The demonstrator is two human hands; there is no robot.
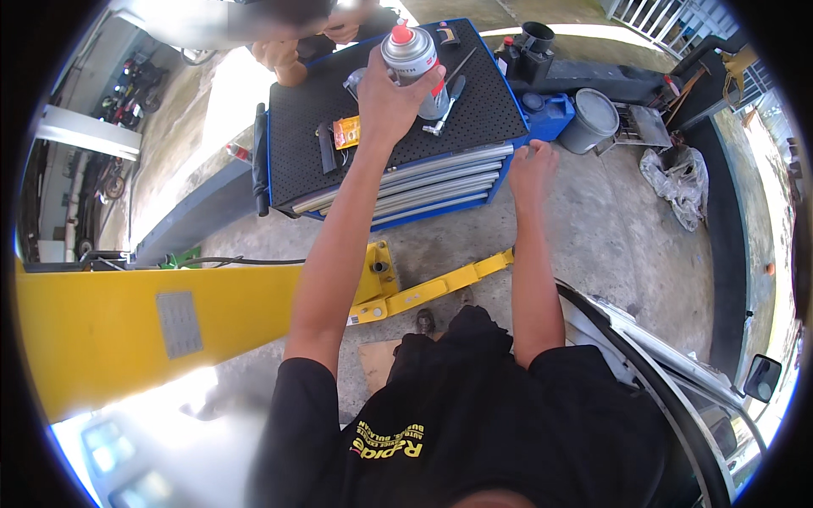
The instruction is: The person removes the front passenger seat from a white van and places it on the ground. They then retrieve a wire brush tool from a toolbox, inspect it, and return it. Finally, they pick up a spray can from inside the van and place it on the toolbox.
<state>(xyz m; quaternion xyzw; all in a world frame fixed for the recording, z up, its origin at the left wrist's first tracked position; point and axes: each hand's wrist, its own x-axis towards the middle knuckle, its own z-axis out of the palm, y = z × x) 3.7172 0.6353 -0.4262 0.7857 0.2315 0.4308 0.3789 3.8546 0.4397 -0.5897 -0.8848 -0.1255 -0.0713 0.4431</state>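
Note:
My left hand is wrapped round a spray can with a red nozzle, held above the perforated black top of a blue tool cart. Beside the can lies a ratchet wrench with a dark handle. An orange packet and a flat dark strip rest left of my wrist. Past the cart's right front corner, my right hand hangs with its fingers curled in, and I see nothing in them. Behind my left hand, a shiny object is partly hidden.
Another person's hand is at the cart's far left. A yellow lift arm crosses low before me. A blue jug and a grey bucket stand right of the cart. A vehicle door is close on my right.

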